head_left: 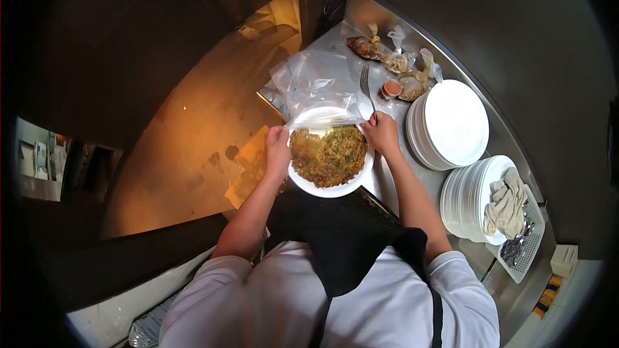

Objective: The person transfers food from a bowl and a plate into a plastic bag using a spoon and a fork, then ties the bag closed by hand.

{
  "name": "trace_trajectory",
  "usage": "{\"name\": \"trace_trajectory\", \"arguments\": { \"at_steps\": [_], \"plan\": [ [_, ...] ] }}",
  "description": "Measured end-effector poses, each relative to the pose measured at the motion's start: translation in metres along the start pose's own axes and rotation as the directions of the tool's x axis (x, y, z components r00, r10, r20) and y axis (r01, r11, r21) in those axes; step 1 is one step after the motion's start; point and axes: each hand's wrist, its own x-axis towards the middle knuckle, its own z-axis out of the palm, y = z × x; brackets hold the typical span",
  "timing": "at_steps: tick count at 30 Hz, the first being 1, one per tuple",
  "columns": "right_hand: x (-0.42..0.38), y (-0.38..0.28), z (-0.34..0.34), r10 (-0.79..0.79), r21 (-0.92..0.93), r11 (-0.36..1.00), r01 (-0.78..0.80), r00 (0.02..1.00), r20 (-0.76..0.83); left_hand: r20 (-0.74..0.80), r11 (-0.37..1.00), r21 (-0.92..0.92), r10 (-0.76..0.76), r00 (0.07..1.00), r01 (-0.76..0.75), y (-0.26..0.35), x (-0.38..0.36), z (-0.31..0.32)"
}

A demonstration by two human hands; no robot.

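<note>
A white plate (327, 191) of browned food (330, 158) with green bits is in front of my chest. A clear plastic bag (316, 80) stretches over the plate's far side, its edge lying across the food. My left hand (277, 149) is closed at the left rim, pinching the bag's edge. At the right rim my right hand (382, 134) is closed on the bag's other corner and on a fork (365, 87), whose tines point away from me. My fingers hide how firmly either hand grips the plate itself.
Several tied bags of food (400, 61) and a small cup of red sauce (391, 89) sit on the metal counter (393, 183). To the right are stacked white plates (456, 122), another stack (467, 200) with a cloth (507, 203), and a basket of cutlery (530, 245).
</note>
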Motion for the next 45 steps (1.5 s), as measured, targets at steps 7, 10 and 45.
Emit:
{"name": "trace_trajectory", "arguments": {
  "at_steps": [7,10,45],
  "plan": [
    [-0.031,0.005,0.007,0.031,0.092,0.996,-0.014,0.982,-0.185,0.114,0.991,-0.134,0.044,0.993,-0.028,-0.007,0.025,-0.006],
    [-0.034,0.0,0.02,0.125,0.198,0.977,-0.072,0.954,-0.273,0.102,0.999,0.03,0.014,0.995,-0.017,0.008,0.031,-0.003],
    [-0.04,-0.069,-0.082,0.113,-0.291,0.95,-0.116,0.993,-0.028,0.342,0.797,-0.268,-0.446,0.827,0.541,0.062,0.064,0.011]
  ]
}}
